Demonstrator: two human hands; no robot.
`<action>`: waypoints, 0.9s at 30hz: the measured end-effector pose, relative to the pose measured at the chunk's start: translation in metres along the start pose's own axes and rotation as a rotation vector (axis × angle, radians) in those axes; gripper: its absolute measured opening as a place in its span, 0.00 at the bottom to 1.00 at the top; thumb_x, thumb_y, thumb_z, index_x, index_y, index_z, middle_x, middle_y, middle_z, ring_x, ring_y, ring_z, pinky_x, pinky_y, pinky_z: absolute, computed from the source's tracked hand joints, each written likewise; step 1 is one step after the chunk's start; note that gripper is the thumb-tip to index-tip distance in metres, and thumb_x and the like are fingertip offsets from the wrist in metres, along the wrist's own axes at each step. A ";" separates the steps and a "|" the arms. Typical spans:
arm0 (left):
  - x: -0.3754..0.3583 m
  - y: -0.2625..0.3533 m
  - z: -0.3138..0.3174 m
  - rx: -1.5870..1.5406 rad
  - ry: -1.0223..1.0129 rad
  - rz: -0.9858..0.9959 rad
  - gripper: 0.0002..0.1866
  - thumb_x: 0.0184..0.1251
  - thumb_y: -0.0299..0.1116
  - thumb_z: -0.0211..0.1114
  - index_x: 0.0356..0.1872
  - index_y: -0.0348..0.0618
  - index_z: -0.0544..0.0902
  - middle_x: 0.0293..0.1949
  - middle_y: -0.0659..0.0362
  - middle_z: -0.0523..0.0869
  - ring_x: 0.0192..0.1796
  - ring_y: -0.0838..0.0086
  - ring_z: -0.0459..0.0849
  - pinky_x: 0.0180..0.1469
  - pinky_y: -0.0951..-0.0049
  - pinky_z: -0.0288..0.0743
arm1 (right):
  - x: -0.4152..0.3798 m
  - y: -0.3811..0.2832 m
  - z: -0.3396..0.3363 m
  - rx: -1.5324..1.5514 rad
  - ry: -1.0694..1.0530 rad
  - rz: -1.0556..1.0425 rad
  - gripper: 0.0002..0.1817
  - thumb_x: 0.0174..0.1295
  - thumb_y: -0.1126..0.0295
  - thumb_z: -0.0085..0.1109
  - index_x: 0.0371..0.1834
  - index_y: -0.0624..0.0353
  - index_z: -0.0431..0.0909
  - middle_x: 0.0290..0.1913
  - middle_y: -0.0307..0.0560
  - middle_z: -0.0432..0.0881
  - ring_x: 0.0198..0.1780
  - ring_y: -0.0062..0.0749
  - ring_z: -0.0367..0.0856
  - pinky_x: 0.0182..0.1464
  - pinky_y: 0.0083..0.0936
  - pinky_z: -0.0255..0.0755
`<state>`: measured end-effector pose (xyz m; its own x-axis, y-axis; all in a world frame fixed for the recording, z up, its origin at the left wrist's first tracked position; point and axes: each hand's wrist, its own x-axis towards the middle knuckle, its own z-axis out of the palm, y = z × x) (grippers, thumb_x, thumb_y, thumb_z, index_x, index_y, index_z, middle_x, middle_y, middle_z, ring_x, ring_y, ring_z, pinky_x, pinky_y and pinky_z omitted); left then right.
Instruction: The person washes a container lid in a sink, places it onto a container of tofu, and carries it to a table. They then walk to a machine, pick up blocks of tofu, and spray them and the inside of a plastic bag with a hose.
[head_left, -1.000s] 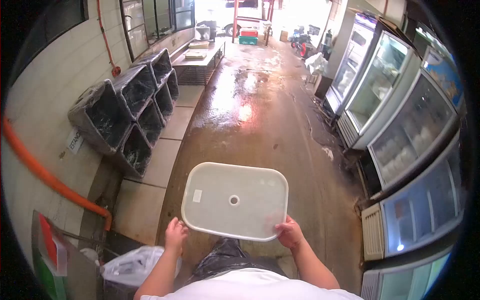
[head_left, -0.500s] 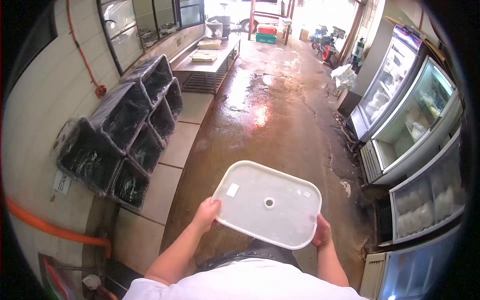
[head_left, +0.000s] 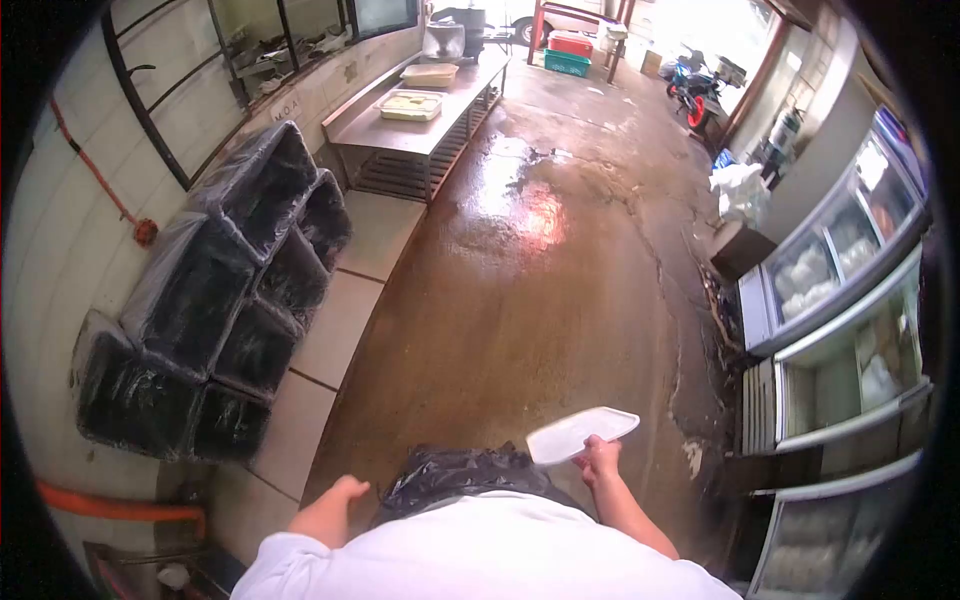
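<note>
A: Where is the white lid?

B: At the near side of the scene, right of the middle, held up in front of the body above the wet floor.

A: Which hand has it?

B: The right hand. It pinches the lid by the near edge, so most of the lid lies to the far side and left of those fingers.

A: And the long axis?

B: The lid is tilted and seen almost edge-on, a narrow shape. As it shows, its length runs from near left to far right.

A: The left hand?

B: Well apart, off to the left, with the black plastic apron between it and the lid. I see nothing in it, but I cannot tell whether its fingers are spread or curled.

A: So the right one is nearer?

B: Yes, it touches the lid. Black crates stand farther left, glass-fronted coolers along the right.
</note>
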<state>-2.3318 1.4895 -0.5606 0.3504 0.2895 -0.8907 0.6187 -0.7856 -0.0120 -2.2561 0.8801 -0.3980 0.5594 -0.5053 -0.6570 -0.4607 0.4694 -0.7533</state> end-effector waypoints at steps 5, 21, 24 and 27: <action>0.004 0.040 -0.031 0.047 0.004 -0.022 0.34 0.74 0.59 0.66 0.58 0.33 0.89 0.61 0.39 0.89 0.68 0.48 0.86 0.68 0.53 0.80 | 0.127 -0.098 0.086 -0.172 0.042 0.022 0.34 0.63 0.77 0.58 0.73 0.55 0.56 0.62 0.58 0.76 0.52 0.54 0.86 0.38 0.51 0.87; 0.242 0.585 -0.566 -0.371 0.478 0.496 0.25 0.76 0.53 0.64 0.44 0.37 0.89 0.45 0.40 0.91 0.51 0.45 0.90 0.56 0.49 0.82 | 0.447 -0.372 0.473 -0.101 -0.168 -0.100 0.18 0.63 0.78 0.52 0.57 0.63 0.70 0.47 0.53 0.81 0.40 0.46 0.88 0.34 0.50 0.90; 0.236 0.691 -0.670 -0.472 0.523 0.560 0.22 0.77 0.50 0.66 0.46 0.38 0.88 0.45 0.44 0.92 0.51 0.51 0.91 0.55 0.53 0.82 | 0.519 -0.419 0.515 -0.027 -0.149 -0.093 0.18 0.62 0.78 0.52 0.56 0.61 0.70 0.46 0.51 0.79 0.39 0.43 0.86 0.33 0.47 0.89; 0.266 0.761 -0.715 -0.472 0.529 0.525 0.21 0.77 0.50 0.66 0.46 0.39 0.88 0.44 0.44 0.92 0.50 0.52 0.91 0.55 0.54 0.82 | 0.606 -0.455 0.562 0.053 -0.108 -0.093 0.18 0.62 0.78 0.52 0.57 0.60 0.69 0.44 0.48 0.78 0.37 0.42 0.84 0.33 0.44 0.88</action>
<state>-1.2651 1.3596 -0.4823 0.8784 0.2621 -0.3996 0.4712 -0.6143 0.6329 -1.3202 0.7671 -0.4365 0.6705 -0.4686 -0.5752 -0.3680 0.4631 -0.8063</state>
